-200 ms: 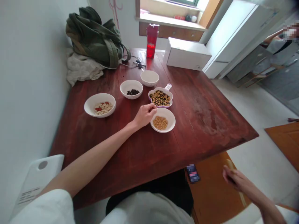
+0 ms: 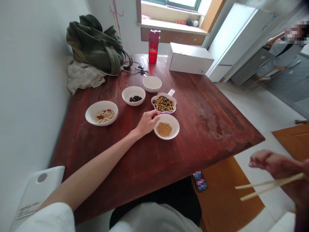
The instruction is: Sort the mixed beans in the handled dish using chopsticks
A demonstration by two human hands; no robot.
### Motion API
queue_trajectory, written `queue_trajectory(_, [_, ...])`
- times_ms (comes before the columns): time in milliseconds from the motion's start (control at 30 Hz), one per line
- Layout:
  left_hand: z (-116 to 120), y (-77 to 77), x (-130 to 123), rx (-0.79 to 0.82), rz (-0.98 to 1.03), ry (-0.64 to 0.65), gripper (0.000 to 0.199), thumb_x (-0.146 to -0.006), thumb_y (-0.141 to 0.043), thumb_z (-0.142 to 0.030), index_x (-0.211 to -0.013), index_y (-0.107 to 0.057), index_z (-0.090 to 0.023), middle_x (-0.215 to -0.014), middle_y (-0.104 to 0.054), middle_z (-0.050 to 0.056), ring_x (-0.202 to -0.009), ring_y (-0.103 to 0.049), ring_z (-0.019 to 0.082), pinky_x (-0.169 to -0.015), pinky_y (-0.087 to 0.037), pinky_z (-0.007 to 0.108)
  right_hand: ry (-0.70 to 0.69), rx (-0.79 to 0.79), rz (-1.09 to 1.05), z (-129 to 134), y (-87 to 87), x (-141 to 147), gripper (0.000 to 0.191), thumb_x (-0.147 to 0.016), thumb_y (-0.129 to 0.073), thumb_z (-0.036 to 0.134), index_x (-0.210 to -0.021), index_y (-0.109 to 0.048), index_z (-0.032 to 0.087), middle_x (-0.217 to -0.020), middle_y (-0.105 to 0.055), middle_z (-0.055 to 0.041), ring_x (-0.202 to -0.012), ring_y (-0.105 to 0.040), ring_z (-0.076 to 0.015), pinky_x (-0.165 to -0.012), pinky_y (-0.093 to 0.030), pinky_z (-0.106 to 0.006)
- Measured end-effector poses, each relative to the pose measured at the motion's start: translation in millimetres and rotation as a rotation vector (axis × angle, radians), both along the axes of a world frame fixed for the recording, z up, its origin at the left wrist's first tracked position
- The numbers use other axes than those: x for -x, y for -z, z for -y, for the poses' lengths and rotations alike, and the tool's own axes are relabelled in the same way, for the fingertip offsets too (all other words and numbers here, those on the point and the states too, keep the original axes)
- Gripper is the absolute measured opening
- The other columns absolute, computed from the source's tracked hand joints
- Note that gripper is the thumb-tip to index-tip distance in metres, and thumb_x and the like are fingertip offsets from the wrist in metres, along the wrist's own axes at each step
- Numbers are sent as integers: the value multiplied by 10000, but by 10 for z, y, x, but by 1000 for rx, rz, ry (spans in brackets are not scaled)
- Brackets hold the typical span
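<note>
My left hand [image 2: 147, 123] pinches the upper left rim of a white bowl [image 2: 175, 129] with yellow beans [image 2: 164, 129]. Just behind it is a purple-rimmed, handled dish [image 2: 163, 104] of mixed dark and yellow beans. Off the table's right front edge, my right hand [image 2: 277, 164] is raised with a pair of light wooden chopsticks [image 2: 267, 186], their tips apart and pointing left. Further back stand a bowl with black bits [image 2: 134, 95] and a white bowl [image 2: 152, 84] with nothing visible inside. On the left sits a bowl of pale and red pieces [image 2: 101, 113].
A green bag [image 2: 96, 48] and a pale cloth [image 2: 84, 74] lie at the back left. A red bottle [image 2: 153, 46], keys [image 2: 143, 71] and a white box [image 2: 190, 58] stand at the back. Another person [image 2: 277, 51] is far off at right.
My right hand has risen and moved right, nearer the camera, and the chopsticks now show clearly. The whole view has shifted slightly; my left hand stays at the bowl's rim.
</note>
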State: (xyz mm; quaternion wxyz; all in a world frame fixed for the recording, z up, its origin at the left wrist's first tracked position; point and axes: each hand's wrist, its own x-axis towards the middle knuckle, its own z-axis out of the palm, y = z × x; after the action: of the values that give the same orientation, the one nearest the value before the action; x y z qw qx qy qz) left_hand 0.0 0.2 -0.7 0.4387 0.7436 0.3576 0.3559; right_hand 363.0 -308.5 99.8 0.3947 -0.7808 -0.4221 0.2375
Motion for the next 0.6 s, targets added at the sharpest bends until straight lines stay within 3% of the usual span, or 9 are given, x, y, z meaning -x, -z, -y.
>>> queue_trajectory(33, [-1,1,2,4,2,2,237,-887,-558,-310,-809,-697,-135,-693,-648,6,-619,-518,127,-603,-389,235,-52,-191,-110,-211,-103,107,743,-896,-144,759,-491,-652,400,-564,-493,-169,-563,-563,-289,-608,-479,-525])
queue_trajectory(100, [-1,-2,8,17,6,8,232,-882,-558,-298,-821,-709,-132,-706,-661,12,-623,-529,129,-598,-391,232,-64,-459,-222,-688,-192,357,602,-960,-332,687,-555,-669,395,-463,-314,-50,-388,-315,-208,-443,-338,-449])
queue_trajectory(133, [0,-4,12,25,7,14,234,-881,-556,-293,-831,-716,-131,-715,-667,15,-630,-537,131,-596,-392,230,-62,-582,-272,-943,-186,487,557,-977,-400,653,-575,-665,373,-480,-312,-22,-374,-258,-179,-414,-287,-404])
queue_trajectory(233, [3,-11,23,34,15,30,244,-888,-549,-292,-849,-726,-129,-750,-682,27,-665,-566,142,-601,-402,228,-76,-913,-292,-1714,-32,826,528,-989,-502,597,-578,-625,289,-565,-446,-7,-435,-430,-155,-413,-312,-331])
queue_trajectory(300, [5,-10,30,34,15,39,243,-894,-551,-295,-856,-727,-131,-767,-686,30,-681,-577,148,-609,-411,231,-136,-856,-263,-2187,130,977,493,-977,-550,586,-619,-630,256,-628,-562,-6,-484,-497,-131,-478,-410,-301])
queue_trajectory(433, [4,6,44,33,7,28,234,-903,-548,-291,-873,-726,-142,-776,-694,30,-680,-581,152,-627,-431,241,-288,-708,-347,-2879,493,1128,522,-946,-559,651,-660,-595,217,-597,-603,5,-520,-575,-126,-514,-464,-262])
queue_trajectory(500, [4,17,49,38,10,38,226,-908,-543,-279,-869,-721,-145,-791,-699,33,-691,-590,154,-632,-437,242,-290,-701,-421,-3051,673,1177,521,-922,-580,673,-670,-570,217,-580,-586,22,-522,-590,-129,-521,-477,-259])
queue_trajectory(600, [4,31,56,59,19,60,214,-913,-545,-271,-872,-712,-144,-808,-708,38,-691,-598,153,-636,-450,243,-213,-754,-494,-3107,902,1246,500,-933,-565,668,-698,-560,226,-581,-582,36,-514,-584,-135,-528,-485,-269])
